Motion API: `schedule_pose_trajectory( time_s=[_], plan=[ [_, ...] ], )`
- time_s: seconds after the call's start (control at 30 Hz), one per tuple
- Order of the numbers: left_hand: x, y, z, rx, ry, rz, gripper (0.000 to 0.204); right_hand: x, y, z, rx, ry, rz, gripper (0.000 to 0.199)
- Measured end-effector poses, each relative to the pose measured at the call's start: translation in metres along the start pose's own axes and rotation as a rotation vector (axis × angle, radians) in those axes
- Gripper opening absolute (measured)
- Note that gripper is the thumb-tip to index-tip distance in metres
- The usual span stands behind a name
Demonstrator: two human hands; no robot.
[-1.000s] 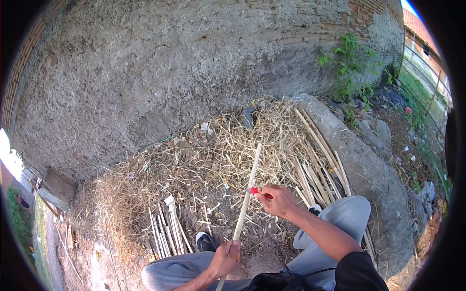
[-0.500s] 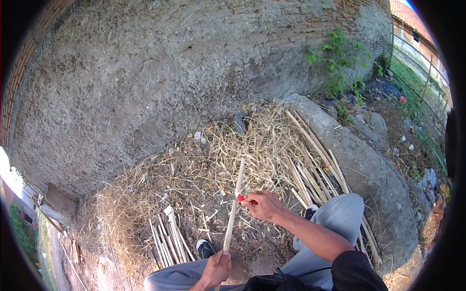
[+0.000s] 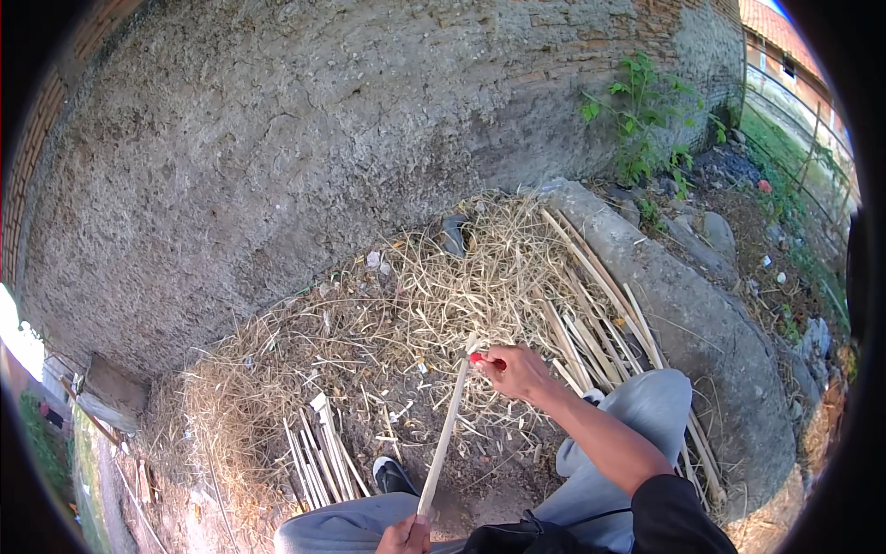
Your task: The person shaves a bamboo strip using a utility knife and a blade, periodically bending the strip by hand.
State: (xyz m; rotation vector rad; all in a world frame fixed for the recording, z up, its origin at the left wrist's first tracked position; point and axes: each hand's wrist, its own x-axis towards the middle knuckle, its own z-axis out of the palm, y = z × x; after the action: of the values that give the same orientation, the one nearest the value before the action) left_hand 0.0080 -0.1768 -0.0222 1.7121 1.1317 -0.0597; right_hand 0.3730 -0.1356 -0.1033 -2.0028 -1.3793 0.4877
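Note:
My left hand (image 3: pixel 404 535), at the lower edge, is closed around the near end of a long pale bamboo strip (image 3: pixel 448 425). The strip slants away from me over the ground, its far end lying just past my right hand. My right hand (image 3: pixel 519 371) is closed on a small red-handled tool (image 3: pixel 474 358), set against the strip near that far end. Any blade on the tool is too small to make out. Curled shavings (image 3: pixel 489 277) are heaped beyond the strip.
Cut strips (image 3: pixel 323 452) lie left of my shoe (image 3: pixel 393 475); longer ones (image 3: pixel 591 342) lie at right beside my knee (image 3: pixel 646 406). A rough wall (image 3: pixel 305 157) rises behind the shavings. A concrete ledge (image 3: pixel 688 323) borders the right side, with a leafy plant (image 3: pixel 641 115) farther back.
My left hand has drawn the strip back toward me and down. My right hand and the red-handled tool have shifted slightly right and away, so the tool now sits nearer the strip's far end.

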Motion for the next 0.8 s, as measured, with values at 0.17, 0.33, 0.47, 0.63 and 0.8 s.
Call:
schedule_pose_trajectory(
  time_s=[0.17, 0.33, 0.47, 0.63, 0.8],
  plan=[
    [-0.002, -0.066, 0.007, 0.249, -0.024, 0.214, 0.007, -0.001, 0.002, 0.022, 0.006, 0.235, -0.194, 0.019],
    [-0.012, -0.044, -0.002, 0.197, 0.047, 0.171, 0.003, 0.007, 0.017, 0.020, 0.065, 0.117, -0.005, 0.018],
    [-0.037, -0.080, -0.028, 0.371, 0.133, 0.145, 0.015, 0.022, 0.051, -0.019, 0.063, 0.212, 0.246, 0.019],
    [-0.016, -0.046, -0.064, -0.292, 0.093, -0.305, 0.029, 0.010, 0.005, 0.001, 0.342, 0.218, 0.196, 0.026],
    [0.032, -0.005, -0.067, -0.624, -0.150, -0.224, 0.030, -0.012, -0.043, 0.011, 0.562, 0.265, 0.004, 0.026]
  ],
)
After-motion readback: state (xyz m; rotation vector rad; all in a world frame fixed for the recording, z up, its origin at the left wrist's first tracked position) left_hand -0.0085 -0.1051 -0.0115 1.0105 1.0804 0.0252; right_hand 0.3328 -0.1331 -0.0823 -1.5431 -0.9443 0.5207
